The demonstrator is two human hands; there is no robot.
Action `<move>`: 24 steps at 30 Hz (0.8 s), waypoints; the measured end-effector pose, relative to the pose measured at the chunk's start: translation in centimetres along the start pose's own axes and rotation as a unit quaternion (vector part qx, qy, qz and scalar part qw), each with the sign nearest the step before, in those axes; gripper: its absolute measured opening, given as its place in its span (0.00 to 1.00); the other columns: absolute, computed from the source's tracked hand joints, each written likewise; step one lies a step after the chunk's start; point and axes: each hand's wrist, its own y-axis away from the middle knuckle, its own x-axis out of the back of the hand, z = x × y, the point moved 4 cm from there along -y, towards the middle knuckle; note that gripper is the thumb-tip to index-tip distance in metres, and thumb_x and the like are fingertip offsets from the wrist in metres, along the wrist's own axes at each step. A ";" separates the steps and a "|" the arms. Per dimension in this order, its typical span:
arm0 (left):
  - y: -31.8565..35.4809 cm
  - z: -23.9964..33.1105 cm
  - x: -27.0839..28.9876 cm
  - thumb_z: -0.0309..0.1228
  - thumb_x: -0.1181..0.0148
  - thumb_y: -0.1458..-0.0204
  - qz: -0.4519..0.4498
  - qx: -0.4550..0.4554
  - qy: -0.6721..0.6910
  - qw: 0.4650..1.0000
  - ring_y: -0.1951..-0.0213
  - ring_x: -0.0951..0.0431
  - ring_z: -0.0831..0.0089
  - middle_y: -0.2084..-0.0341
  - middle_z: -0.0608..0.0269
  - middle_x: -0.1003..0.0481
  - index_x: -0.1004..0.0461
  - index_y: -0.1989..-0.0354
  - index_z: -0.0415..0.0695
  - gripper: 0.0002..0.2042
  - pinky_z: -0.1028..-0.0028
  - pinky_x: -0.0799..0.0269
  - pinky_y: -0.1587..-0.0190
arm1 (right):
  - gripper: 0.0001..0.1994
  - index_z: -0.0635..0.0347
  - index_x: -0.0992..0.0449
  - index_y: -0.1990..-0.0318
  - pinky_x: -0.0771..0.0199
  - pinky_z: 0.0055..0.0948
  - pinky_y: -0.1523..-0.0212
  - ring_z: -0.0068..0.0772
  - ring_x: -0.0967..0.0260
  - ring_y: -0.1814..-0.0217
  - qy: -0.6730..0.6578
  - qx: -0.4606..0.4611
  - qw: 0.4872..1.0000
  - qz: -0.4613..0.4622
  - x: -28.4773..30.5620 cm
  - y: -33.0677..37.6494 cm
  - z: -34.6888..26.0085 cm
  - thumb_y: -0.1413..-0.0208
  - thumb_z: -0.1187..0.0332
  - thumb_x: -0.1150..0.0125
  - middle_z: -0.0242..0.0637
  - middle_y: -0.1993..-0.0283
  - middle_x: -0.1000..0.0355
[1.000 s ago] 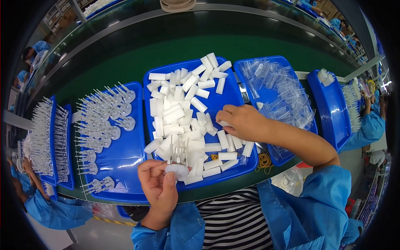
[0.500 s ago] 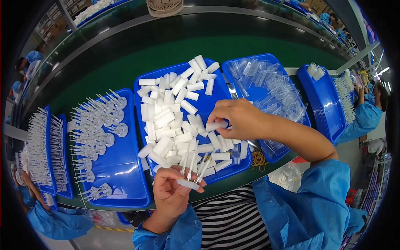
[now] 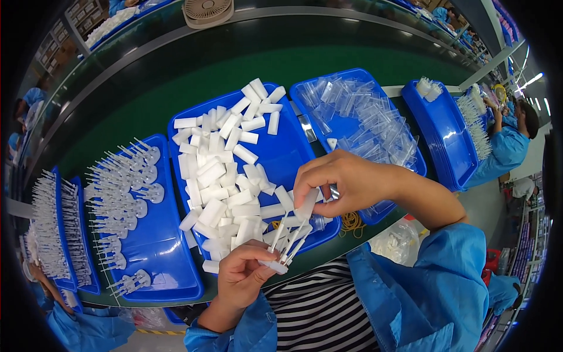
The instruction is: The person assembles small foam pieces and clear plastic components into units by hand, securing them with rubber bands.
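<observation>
My left hand point(image 3: 243, 277) pinches a white base with several thin upright prongs point(image 3: 275, 267), tilted toward the right. In my right hand point(image 3: 347, 180) a white foam-like block point(image 3: 307, 205) is gripped between thumb and fingers. The block's lower end is at the prong tips; I cannot tell whether they have entered it. Both hands are over the near edge of the middle blue tray point(image 3: 287, 149), which holds a pile of similar white blocks point(image 3: 214, 176).
A blue tray point(image 3: 170, 255) at left carries rows of pronged parts point(image 3: 120, 190). Clear plastic sleeves point(image 3: 369, 117) fill the right tray. Stacked blue trays point(image 3: 448, 141) stand farther right. Yellow rubber bands point(image 3: 352, 223) lie between trays. A fan point(image 3: 207, 10) sits beyond the green surface point(image 3: 234, 64).
My right hand has brought its block down toward the prongs and turned it more upright. My left hand still holds the pronged part, now slightly farther right. The whole view has shifted a little.
</observation>
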 end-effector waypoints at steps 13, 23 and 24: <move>-0.1 -0.4 -0.5 0.16 0.46 0.52 -0.008 -0.006 -0.056 0.998 0.60 0.28 0.70 0.63 0.54 0.32 0.31 0.61 0.37 0.09 0.73 0.31 0.56 | 0.10 0.57 0.25 0.62 0.33 0.19 0.75 0.25 0.30 0.71 -0.056 0.036 0.997 -0.030 -0.4 1.2 0.1 0.54 0.75 0.40 0.33 0.64 0.27; -0.6 -1.2 -1.4 0.16 0.48 0.51 -0.026 -0.014 -0.079 0.996 0.59 0.29 0.70 0.63 0.55 0.32 0.32 0.60 0.37 0.09 0.72 0.32 0.55 | 0.05 0.57 0.31 0.63 0.47 0.30 0.57 0.33 0.37 0.65 0.083 0.040 0.985 0.144 -2.4 3.2 -1.1 0.43 0.68 0.52 0.32 0.69 0.33; -0.7 -1.3 -1.4 0.16 0.48 0.51 -0.026 -0.012 -0.079 0.996 0.59 0.29 0.70 0.63 0.55 0.32 0.32 0.60 0.37 0.09 0.72 0.32 0.55 | 0.05 0.57 0.31 0.63 0.47 0.30 0.57 0.33 0.37 0.65 0.081 0.039 0.985 0.144 -2.7 3.4 -0.9 0.43 0.68 0.52 0.32 0.69 0.33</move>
